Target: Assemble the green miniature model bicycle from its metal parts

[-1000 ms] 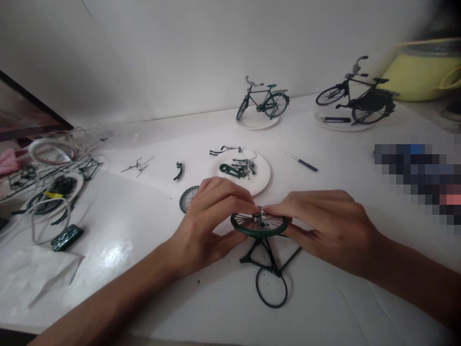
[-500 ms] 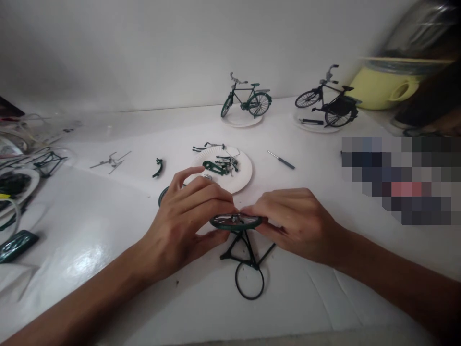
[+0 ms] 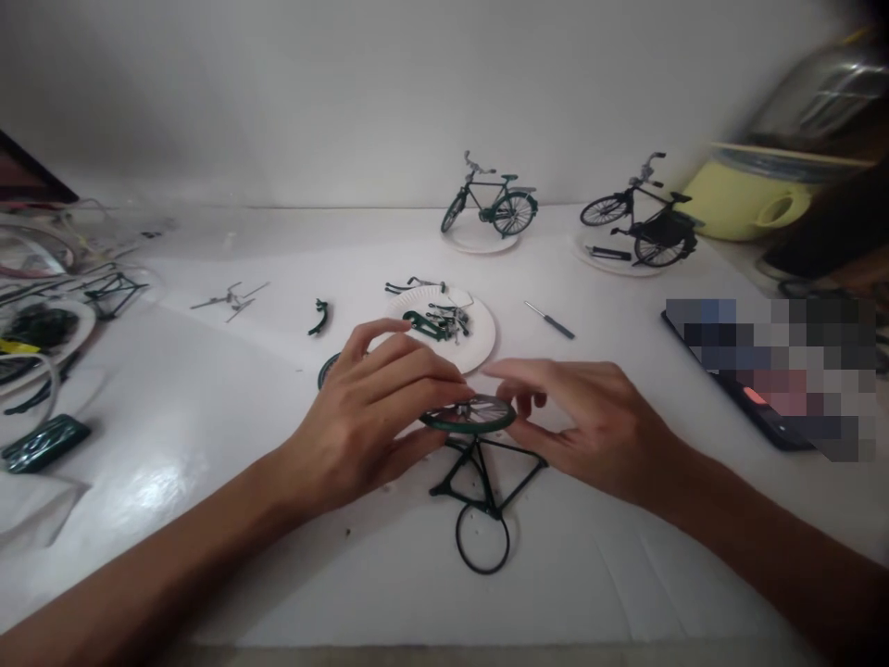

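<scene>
L hand point(image 3: 361, 421) pinches wheel point(image 3: 467, 410); R hand point(image 3: 601, 417) half open beside wheel, touch unclear.
Prob. light, stiff; spokes point(image 3: 490, 409) may snap: hold rim point(image 3: 472, 428).

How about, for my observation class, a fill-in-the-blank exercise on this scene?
The left hand grips a spoked ____.
The screwdriver lies to the ____ of the nearest paper plate.
The handled container is coloured ____.
The model bicycles standing at the back number ____.

Missing words: wheel; right; yellow; two.
</scene>
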The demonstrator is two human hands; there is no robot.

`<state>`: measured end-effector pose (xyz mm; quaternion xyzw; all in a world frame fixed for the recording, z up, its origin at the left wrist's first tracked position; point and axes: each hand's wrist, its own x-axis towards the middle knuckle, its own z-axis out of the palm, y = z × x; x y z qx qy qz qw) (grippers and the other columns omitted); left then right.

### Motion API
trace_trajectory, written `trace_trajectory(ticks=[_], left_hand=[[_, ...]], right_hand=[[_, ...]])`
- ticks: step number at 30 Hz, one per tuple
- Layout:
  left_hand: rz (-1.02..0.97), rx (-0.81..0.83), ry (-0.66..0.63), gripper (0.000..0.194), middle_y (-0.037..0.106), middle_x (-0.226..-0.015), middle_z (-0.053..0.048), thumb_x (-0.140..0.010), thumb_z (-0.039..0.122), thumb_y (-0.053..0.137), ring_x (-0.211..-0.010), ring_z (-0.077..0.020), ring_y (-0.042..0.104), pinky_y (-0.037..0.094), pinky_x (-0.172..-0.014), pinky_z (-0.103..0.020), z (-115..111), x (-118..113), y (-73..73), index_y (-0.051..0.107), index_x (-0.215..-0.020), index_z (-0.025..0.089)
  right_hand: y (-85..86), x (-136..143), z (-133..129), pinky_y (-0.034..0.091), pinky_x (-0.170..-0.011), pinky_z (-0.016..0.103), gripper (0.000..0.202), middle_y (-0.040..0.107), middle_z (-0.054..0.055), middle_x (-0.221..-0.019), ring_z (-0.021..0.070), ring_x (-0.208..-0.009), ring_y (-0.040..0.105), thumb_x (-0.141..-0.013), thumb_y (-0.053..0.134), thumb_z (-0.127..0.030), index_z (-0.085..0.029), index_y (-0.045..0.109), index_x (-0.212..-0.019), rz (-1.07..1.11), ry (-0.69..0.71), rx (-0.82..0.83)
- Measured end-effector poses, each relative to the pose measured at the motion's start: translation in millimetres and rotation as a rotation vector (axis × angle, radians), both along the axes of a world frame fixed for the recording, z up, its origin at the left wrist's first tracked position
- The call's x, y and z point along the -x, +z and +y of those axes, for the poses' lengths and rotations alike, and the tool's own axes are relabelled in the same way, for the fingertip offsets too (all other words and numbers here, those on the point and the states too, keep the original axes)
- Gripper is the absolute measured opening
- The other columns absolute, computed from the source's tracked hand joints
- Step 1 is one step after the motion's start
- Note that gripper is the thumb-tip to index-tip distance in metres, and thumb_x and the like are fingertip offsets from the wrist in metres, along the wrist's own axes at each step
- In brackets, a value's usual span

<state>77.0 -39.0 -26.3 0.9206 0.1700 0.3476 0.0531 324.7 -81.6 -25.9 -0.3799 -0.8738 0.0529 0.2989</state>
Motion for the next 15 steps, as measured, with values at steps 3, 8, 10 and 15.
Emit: trace_trajectory(ticks=[3, 8, 10, 15], left_hand=[[-0.019, -0.049, 0.064, 0.014, 0.072, -0.1, -0.004, -0.093, 0.021, 0.064, -0.091, -0.0178, 0.065, 0.04, -0.105, -0.045, 4.8, 5.8, 3.9, 0.062, -0.107, 0.02], [-0.026, -0.077, 0.116, 0.011, 0.073, -0.1, -0.003, -0.095, 0.026, 0.061, -0.092, -0.0179, 0.065, 0.035, -0.111, -0.047, 12.4, 14.0, 6.2, 0.063, -0.103, 0.02], [-0.026, -0.088, 0.12, 0.011, 0.073, -0.101, -0.002, -0.095, 0.027, 0.061, -0.094, -0.0181, 0.065, 0.032, -0.113, -0.047, 13.8, 15.7, 5.2, 0.063, -0.104, 0.02], [-0.062, -0.103, 0.151, 0.013, 0.071, -0.1, -0.002, -0.094, 0.029, 0.062, -0.093, -0.0185, 0.064, 0.032, -0.115, -0.047, 15.9, 19.6, 2.7, 0.063, -0.104, 0.021]], right_hand=[[14.6, -7.9, -5.3, 0.047, -0.055, 0.027, 0.023, 0.071, 0.0, -0.082, 0.0128, -0.059, 0.062, -0.093, 0.064, -0.036, -0.02, 0.061, -0.11, -0.131, -0.039, 0.029], [27.6, 1.5, -20.3, 0.056, -0.072, 0.033, 0.023, 0.071, 0.003, -0.097, 0.0189, -0.085, 0.068, -0.09, 0.067, -0.039, -0.022, 0.062, -0.105, -0.203, 0.144, 0.125], [24.1, 10.8, -23.4, 0.056, -0.086, 0.036, 0.023, 0.071, 0.006, -0.107, 0.0217, -0.1, 0.066, -0.09, 0.067, -0.034, -0.021, 0.063, -0.11, -0.203, 0.211, 0.123], [7.8, 19.2, -17.9, 0.058, -0.087, 0.042, 0.024, 0.069, 0.009, -0.111, 0.0254, -0.104, 0.064, -0.091, 0.065, -0.026, -0.019, 0.064, -0.114, -0.255, 0.236, 0.152]])
